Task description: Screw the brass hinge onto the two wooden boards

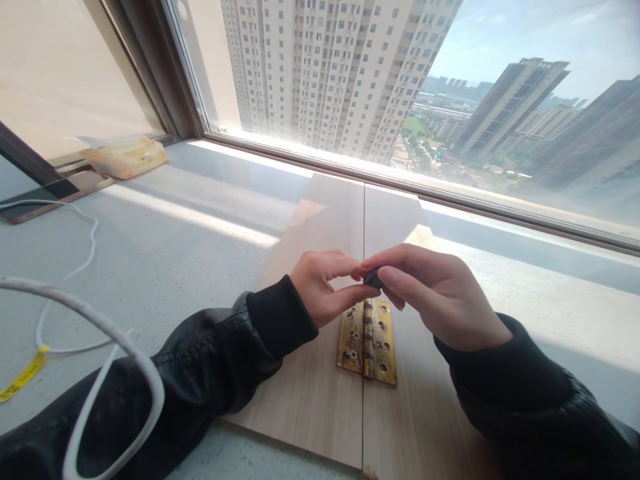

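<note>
My right hand (pixel 443 293) pinches a small dark piece (pixel 373 277) between thumb and fingers; its kind does not show. From the other side, the thumb and forefinger of my left hand (pixel 324 283) close on the same piece. Just under both hands lies a worn brass hinge (pixel 383 363), spread flat across the seam between two pale wooden boards. Cross-head screws sit in its left leaf on the left board (pixel 310 407), while bare holes show in the right leaf on the right board (pixel 425 413). My hands cover the hinge's far end.
The boards rest on a speckled white sill (pixel 210 193) below a large window. White cable (pixel 150 380) loops at the left, partly in front of my left sleeve, with a yellow tag (pixel 24 375) on it. A soft packet (pixel 127 159) and a phone-like device (pixel 37 200) lie far left.
</note>
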The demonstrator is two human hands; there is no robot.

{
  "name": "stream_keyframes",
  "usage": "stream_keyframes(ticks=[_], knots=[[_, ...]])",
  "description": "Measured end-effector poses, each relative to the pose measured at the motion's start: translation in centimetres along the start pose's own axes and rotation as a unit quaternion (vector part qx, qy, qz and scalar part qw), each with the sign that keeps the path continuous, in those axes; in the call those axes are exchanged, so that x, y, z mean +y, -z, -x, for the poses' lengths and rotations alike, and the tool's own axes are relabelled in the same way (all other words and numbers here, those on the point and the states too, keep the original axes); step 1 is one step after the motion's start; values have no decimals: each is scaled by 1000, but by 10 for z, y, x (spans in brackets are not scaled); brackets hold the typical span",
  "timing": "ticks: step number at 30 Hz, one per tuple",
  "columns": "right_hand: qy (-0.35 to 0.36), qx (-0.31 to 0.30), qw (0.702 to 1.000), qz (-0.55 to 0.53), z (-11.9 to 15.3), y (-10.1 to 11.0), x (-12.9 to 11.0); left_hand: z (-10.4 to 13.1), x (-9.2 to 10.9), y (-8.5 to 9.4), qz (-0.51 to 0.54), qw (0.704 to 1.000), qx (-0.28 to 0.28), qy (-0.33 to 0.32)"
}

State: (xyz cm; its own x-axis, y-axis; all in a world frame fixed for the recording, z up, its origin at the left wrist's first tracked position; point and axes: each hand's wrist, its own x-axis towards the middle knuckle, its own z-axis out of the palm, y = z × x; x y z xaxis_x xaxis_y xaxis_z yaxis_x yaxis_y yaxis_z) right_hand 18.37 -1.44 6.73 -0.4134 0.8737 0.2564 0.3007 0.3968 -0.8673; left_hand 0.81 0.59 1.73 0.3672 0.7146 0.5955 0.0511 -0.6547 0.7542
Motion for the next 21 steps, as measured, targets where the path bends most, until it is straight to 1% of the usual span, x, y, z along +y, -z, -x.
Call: stream_keyframes(ticks=[3,4,7,11,13,14,16,19,21], knots=[[-22,-4,1000,-10,1,3,0,-1,-2,0,13,1000,-14,2],[-29,-5,1000,-7,1,3,0,-1,-1,0,4,1000,-6,6],[-44,5,999,28,1,0,-2,-2,5,-3,-52,998,41,20],[-43,72,994,69,1,-9,-2,-2,15,-8,-115,988,92,35],[-30,102,991,77,1,-13,-2,-2,18,-9,-130,985,107,43],[-21,108,991,78,1,-14,-2,-1,18,-9,-130,985,108,44],[-6,96,993,74,1,-13,-2,-1,18,-9,-117,987,101,39],[4,44,998,40,0,-8,-4,-1,15,-6,-89,992,84,35],[-2,12,1000,14,-1,-4,-5,-1,11,-4,-74,994,66,37]])
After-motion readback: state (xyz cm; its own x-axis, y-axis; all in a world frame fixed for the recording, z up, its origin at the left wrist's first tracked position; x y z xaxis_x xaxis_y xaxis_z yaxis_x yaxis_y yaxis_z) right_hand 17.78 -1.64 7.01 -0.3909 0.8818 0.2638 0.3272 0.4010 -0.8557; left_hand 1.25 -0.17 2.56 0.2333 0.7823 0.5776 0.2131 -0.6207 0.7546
